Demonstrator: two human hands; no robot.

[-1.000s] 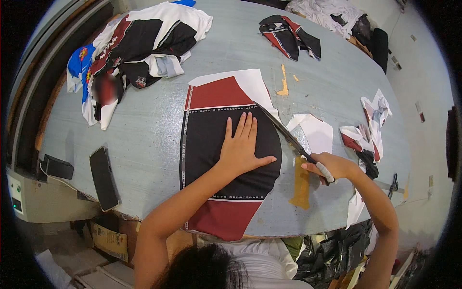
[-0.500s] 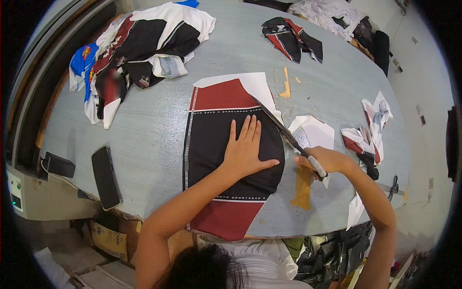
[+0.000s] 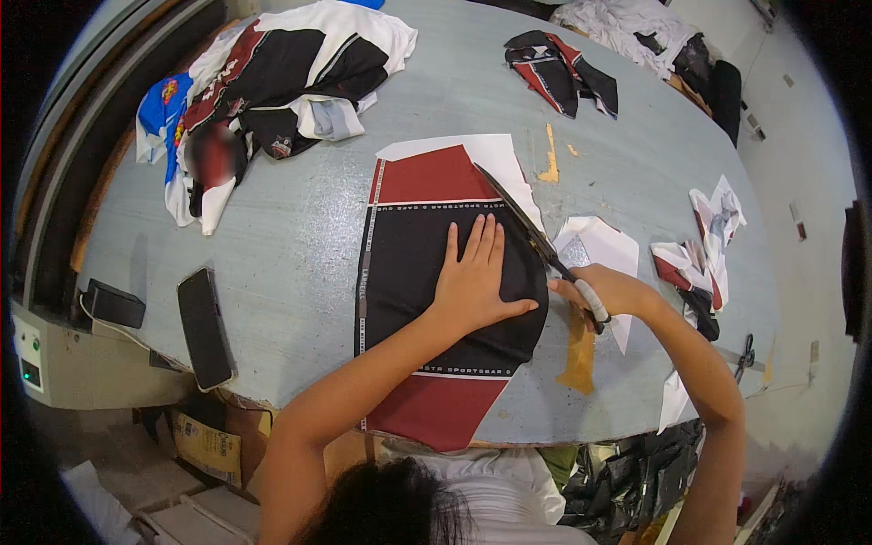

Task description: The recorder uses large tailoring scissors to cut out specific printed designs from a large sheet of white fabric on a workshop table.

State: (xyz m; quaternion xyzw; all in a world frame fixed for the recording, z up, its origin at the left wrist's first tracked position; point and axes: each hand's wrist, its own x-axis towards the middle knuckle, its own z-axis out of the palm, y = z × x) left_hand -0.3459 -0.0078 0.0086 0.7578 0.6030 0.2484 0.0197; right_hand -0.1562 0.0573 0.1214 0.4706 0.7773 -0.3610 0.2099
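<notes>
A black and dark red fabric panel (image 3: 409, 254) with white printed bands lies flat in the middle of the table. My left hand (image 3: 472, 286) presses on its black part, palm down, fingers stretched and thumb out to the right. In my right hand (image 3: 604, 292) is a pair of large scissors (image 3: 525, 222) with a pale wrapped handle. The blades point up and left along the panel's right edge, their tips at the upper red part. White margin (image 3: 509, 168) borders the panel there. Beside my right hand lies a white offcut (image 3: 613, 245).
A pile of printed garments (image 3: 300, 73) covers the far left, and a phone (image 3: 205, 327) and a black box (image 3: 113, 304) lie at the left. Fabric pieces (image 3: 563, 73) lie at the back. Scraps (image 3: 695, 263) and small black-handled scissors (image 3: 746, 356) are at the right.
The right hand and scissors have shifted slightly up and left along the panel's edge, the blades now closer together. My left hand stays flat on the panel. The whole view has moved a little.
</notes>
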